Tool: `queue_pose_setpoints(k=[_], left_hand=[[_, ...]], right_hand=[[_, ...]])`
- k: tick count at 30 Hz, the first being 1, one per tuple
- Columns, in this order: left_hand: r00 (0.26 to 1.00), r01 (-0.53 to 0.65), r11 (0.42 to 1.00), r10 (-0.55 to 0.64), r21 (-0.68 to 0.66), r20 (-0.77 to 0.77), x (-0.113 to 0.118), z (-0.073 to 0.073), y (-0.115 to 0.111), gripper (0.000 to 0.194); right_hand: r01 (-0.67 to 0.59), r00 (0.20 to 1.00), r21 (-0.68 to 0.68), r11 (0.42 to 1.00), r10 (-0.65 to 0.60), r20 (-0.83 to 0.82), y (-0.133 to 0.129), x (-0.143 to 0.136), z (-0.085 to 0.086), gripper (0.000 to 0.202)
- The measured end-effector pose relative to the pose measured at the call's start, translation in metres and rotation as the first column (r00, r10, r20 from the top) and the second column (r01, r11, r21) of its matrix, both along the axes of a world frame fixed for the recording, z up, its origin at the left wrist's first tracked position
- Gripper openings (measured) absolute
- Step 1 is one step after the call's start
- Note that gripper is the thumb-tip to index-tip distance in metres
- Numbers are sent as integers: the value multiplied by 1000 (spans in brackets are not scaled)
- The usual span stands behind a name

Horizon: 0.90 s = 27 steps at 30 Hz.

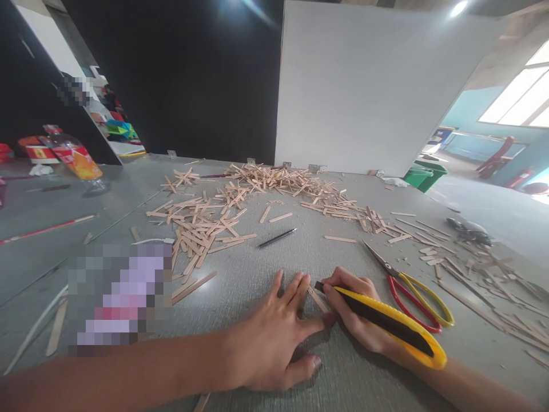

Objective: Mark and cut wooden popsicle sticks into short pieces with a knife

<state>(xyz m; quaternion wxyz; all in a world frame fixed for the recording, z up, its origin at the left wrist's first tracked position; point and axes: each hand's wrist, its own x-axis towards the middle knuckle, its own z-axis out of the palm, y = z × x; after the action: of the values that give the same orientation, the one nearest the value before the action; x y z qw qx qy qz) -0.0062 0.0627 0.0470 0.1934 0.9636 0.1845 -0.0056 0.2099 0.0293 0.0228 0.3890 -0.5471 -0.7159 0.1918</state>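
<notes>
My left hand (281, 332) lies on the grey table with its fingers spread, the fingertips touching a short wooden stick (316, 298). Wrapped in my right hand (358, 303) is a yellow-and-black utility knife (390, 323), its front end close to the stick and its body slanting back toward me. Whether the blade touches the wood I cannot tell. Just right of the knife lie scissors (412, 297) with one red and one yellow handle, their blades slightly apart. A dark pen (277, 238) rests on the table beyond my left fingertips.
Loose wooden sticks (193, 232) are heaped at left and along the back (283, 180). Cut strips (484, 300) litter the right side. A drink bottle (75, 154), a red pencil (49, 229) and a blurred-out object (124, 297) are at left. Black and white panels (364, 86) stand behind.
</notes>
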Motion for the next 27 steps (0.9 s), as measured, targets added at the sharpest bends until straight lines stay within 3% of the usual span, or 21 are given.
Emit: queue_pose_setpoints(k=[7, 27], left_hand=[[1000, 8, 1000, -8, 15, 3, 0, 1, 1, 74], [999, 14, 998, -16, 53, 36, -4, -6, 0, 64]], right_hand=[[-66, 997, -46, 997, 64, -43, 5, 0, -2, 28], [-60, 998, -82, 995, 57, -35, 6, -1, -1, 33]])
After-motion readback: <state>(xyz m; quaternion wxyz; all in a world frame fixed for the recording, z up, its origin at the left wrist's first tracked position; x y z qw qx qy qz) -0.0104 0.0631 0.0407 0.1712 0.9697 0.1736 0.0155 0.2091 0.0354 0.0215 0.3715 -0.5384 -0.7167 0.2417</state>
